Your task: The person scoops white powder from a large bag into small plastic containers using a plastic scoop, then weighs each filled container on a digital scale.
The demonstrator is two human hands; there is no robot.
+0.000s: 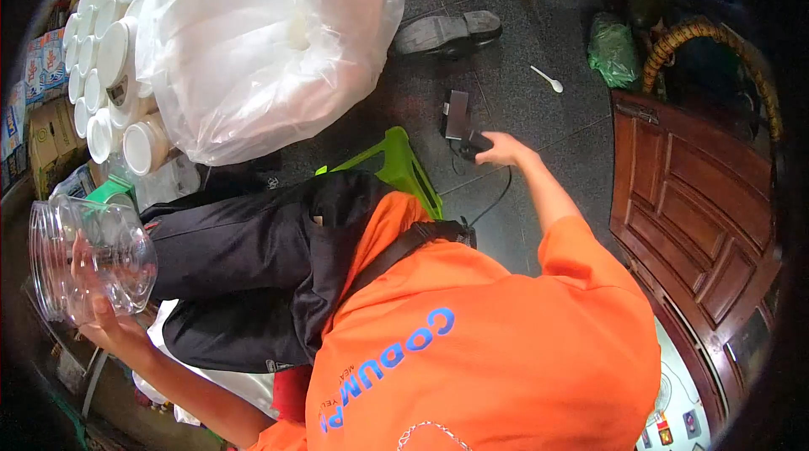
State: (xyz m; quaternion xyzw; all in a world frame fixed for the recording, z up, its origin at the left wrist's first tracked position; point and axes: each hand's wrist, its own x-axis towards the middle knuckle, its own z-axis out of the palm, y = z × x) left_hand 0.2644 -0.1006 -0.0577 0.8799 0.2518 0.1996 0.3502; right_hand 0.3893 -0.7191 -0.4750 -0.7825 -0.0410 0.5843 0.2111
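My left hand (108, 325) is closed around a large clear plastic jar (126, 257), tilted on its side at the far left. Its wide ribbed mouth faces left, and some fingers show through the wall. My right hand (504, 149) reaches down over the dark floor, with its fingers closed on a small black object (476, 144) with a cable (502, 198). Right beside that lies a black box-shaped device (456, 114) with a shiny side. What the small black object is I cannot tell.
A big translucent plastic bag (278, 55) and stacked white-lidded tubs (114, 53) stand upper left. A green plastic stool (399, 166) is near my lap. A shoe (447, 32), a white spoon (548, 79) and a green bag (613, 51) lie on the floor; a wooden door (695, 215) is right.
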